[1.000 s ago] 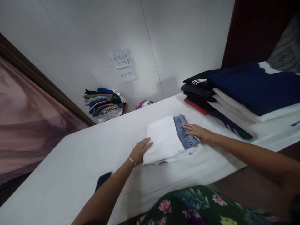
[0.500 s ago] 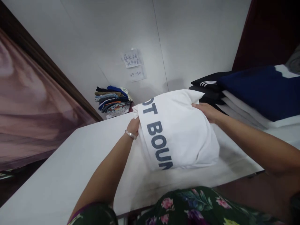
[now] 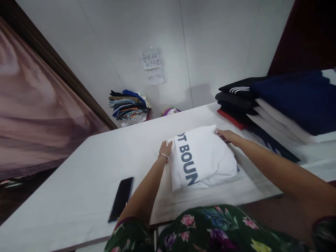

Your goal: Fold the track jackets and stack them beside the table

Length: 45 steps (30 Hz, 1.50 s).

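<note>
A folded white shirt with dark printed letters lies on the white table. At its left edge is my left hand, wearing a silver bracelet, fingers curled round the edge and partly hidden. My right hand pinches the shirt's far right corner between thumb and fingers. The shirt's near side looks slightly rumpled, with a fold across it.
A black phone lies beside my left forearm. Stacked folded clothes stand on the right; another clothes pile sits beyond the table's far edge. Handwritten paper notes hang on the wall. A pink curtain borders the left.
The shirt has come down from a raised, tilted position to lie flat on the table, both hands lowering with it. The phone and a purple item behind the table have come into view.
</note>
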Tool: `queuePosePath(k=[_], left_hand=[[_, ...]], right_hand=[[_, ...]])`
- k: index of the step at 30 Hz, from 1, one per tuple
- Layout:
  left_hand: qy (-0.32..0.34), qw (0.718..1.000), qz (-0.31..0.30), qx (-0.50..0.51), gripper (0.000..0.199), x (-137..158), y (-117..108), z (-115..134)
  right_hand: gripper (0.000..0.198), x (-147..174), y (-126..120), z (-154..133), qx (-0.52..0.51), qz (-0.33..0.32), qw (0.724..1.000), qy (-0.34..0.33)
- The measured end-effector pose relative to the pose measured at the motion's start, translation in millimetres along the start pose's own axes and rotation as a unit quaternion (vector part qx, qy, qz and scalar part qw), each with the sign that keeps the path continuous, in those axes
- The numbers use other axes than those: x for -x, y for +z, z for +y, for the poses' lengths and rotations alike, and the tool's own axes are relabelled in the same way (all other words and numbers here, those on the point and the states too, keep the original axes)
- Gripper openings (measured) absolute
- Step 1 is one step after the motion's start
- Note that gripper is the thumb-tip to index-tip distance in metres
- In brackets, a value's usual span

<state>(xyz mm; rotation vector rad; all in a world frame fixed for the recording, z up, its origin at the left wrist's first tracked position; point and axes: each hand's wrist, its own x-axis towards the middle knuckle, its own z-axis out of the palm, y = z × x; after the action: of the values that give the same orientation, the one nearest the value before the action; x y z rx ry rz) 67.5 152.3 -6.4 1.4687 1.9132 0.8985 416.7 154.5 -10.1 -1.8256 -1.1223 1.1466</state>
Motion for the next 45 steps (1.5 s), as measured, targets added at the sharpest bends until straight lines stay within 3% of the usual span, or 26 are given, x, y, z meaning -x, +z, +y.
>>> queuePosePath(k=[3, 6, 9, 12, 16, 22, 26, 31, 34, 38, 42, 45], left_hand=[[0.102, 0.992, -0.023, -0.064, 0.058, 25.0, 10.2, 12.8], [0.223, 0.958, -0.087, -0.160, 0.059, 64.1, 26.0, 23.2], [0.284, 0.925, -0.143, -0.210, 0.061, 100.9, 33.2, 24.6], [0.372, 0.886, -0.163, -0.225, 0.066, 125.6, 31.6, 17.7], [0.463, 0.835, -0.172, -0.243, 0.071, 140.1, 32.4, 8.4], [0.462, 0.832, -0.147, -0.269, 0.049, 139.9, 39.9, 13.0], [0.457, 0.837, -0.133, -0.270, 0.046, 138.6, 38.7, 14.4], [0.503, 0.799, -0.124, -0.307, 0.045, 142.7, 43.3, -1.3], [0.518, 0.791, -0.113, -0.306, 0.051, 146.5, 46.0, -8.4], [0.498, 0.808, -0.135, -0.284, 0.060, 143.9, 38.1, 1.8], [0.437, 0.843, -0.098, -0.296, 0.055, 129.2, 29.1, 15.0], [0.405, 0.848, -0.082, -0.332, 0.061, 119.2, 33.8, 8.3]], right_hand=[[0.042, 0.1, -2.0, -5.6, 0.004, 0.028, 0.998, -0.053], [0.038, 10.1, -0.9, -7.7, 0.005, 0.056, 0.993, -0.099], [0.048, 30.2, -4.9, -0.5, 0.005, 0.063, 0.992, -0.106], [0.054, 52.5, -13.9, 14.7, -0.004, 0.024, 0.998, -0.052], [0.044, 73.4, -21.6, 29.0, -0.042, -0.091, 0.995, 0.007], [0.042, 86.5, -15.6, 26.1, -0.083, -0.156, 0.984, -0.011], [0.058, 83.9, -8.7, 37.3, -0.153, -0.166, 0.972, -0.071], [0.062, 76.3, -8.9, 52.0, -0.084, -0.149, 0.979, -0.111], [0.070, 66.1, -13.6, 43.9, -0.017, -0.084, 0.992, -0.096], [0.060, 39.8, -13.3, 20.2, -0.056, 0.014, 0.995, -0.079], [0.053, 13.0, -1.8, 2.7, -0.059, 0.040, 0.996, -0.059], [0.054, 0.4, 8.5, -0.6, -0.034, 0.055, 0.996, -0.058]])
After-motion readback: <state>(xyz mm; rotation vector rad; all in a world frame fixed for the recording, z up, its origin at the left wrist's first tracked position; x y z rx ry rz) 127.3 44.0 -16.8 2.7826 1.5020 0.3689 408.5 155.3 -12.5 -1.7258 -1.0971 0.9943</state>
